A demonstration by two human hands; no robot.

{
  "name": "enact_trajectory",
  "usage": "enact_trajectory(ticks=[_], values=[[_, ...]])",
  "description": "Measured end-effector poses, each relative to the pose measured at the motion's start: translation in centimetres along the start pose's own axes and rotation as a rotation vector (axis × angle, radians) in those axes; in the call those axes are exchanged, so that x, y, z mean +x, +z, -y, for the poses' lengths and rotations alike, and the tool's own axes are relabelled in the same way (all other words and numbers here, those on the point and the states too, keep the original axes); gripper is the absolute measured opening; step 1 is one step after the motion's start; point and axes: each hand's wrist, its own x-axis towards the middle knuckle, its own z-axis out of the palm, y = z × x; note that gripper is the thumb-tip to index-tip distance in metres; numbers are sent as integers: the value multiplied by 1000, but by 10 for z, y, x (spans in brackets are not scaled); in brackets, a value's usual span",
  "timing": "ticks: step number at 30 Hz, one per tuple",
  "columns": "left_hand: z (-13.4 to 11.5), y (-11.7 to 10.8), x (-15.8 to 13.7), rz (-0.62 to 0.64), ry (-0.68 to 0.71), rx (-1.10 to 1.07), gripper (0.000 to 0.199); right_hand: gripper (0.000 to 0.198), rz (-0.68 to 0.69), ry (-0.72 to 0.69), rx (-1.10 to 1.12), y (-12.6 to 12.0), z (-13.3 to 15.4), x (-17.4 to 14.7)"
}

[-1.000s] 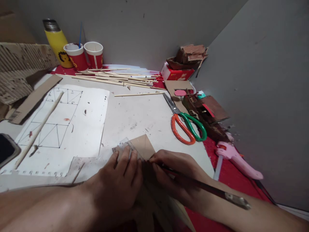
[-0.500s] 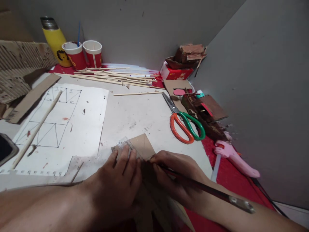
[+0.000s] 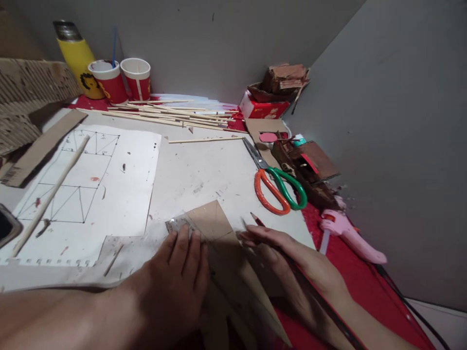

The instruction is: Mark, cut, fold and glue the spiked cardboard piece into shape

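Note:
My left hand (image 3: 178, 272) lies flat on a piece of brown cardboard (image 3: 215, 221), its fingers stretched out and pressing near the taped left corner. Faint lines run across the cardboard, and its lower part falls in shadow. My right hand (image 3: 288, 262) is closed round a red and black pencil (image 3: 310, 287), just off the cardboard's right edge. The pencil's sharpened tip points up and away from me, clear of the cardboard. Motion blurs the right fingertips a little. Scissors (image 3: 272, 180) with one orange and one green handle lie open beyond the right hand.
A sheet with drawn lines (image 3: 120, 194) lies left, a wooden stick (image 3: 54, 194) across it. Thin sticks (image 3: 175, 115), two paper cups (image 3: 135, 80) and a yellow bottle (image 3: 78, 61) are at the back. A pink glue gun (image 3: 352, 236) and brown cardboard models (image 3: 310, 165) are on the right.
My right hand has lifted from the cardboard and moved right, turning the pencil so its tip points away. The left hand still presses the cardboard. The view has shifted slightly.

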Motion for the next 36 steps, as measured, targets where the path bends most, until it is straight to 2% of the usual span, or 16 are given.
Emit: enact_trajectory(ticks=[4,8,13,23,30,36], values=[[0,-4,0,-1,19,35,51,34,38,29,-107,-1,-7,-10],[-1,-4,0,-12,31,57,55,36,119,-5,-187,-3,-7,-15],[-2,-5,0,-5,58,75,58,35,145,-100,-187,-3,0,-11],[-1,-7,-2,21,76,63,66,32,173,-97,-215,-5,8,-10],[-1,-4,-2,29,11,29,67,37,217,-79,-198,-5,5,-14],[1,-6,-1,85,-27,3,73,40,210,-84,-180,-5,4,-16]])
